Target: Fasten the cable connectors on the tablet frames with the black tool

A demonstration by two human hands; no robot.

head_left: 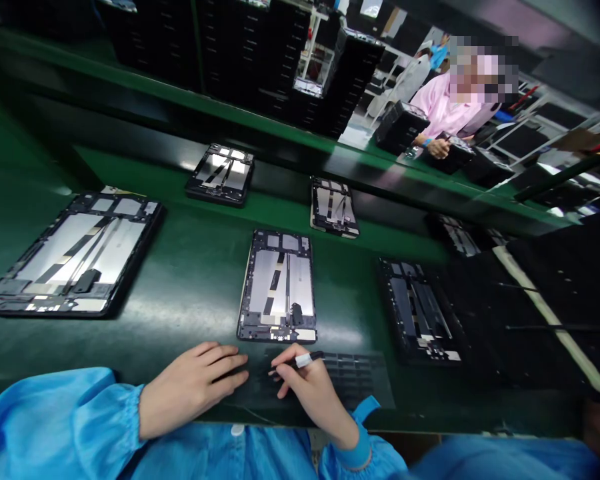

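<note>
Near the table's front edge, my left hand point(195, 385) lies flat with nothing in it, its fingers pointing right. My right hand point(307, 387) holds a black pen-like tool point(303, 361) with a white label, its tip pointing left. Beneath and right of that hand is a clear sheet point(357, 377) with rows of dark rectangular pieces. Just beyond both hands lies an opened tablet point(279, 285), its silver inside and flat cables showing. Neither hand touches the tablet.
A larger-looking open tablet point(80, 253) lies left, another point(420, 310) right. Two more, one left point(221, 173) and one right point(334, 205), lie farther back. Dark stacks point(253, 60) stand on the green shelf. Across it a person in pink point(453, 100) handles a device. Black material point(520, 313) covers the right side.
</note>
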